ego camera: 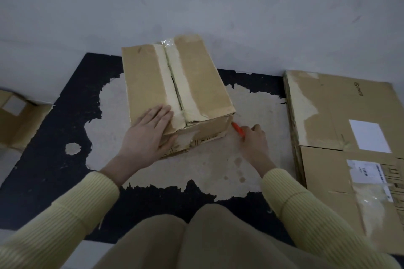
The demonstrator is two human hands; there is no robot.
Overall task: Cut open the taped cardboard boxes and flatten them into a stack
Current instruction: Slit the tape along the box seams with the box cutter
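Left grip (148, 135) flat on box (196, 76), pinning it; right grip (254, 144) curled round orange cutter (238, 130) at its near corner: keep blade shallow, stroke away from body

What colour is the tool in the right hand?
Orange-red; the cutter in the right hand shows in the head view.

Matt brown cardboard is seen on the box (175, 91), with glossy clear tape (167, 42) at its seam; the mat (50, 137) is rough, black and worn; the sleeves (65, 209) are ribbed knit.
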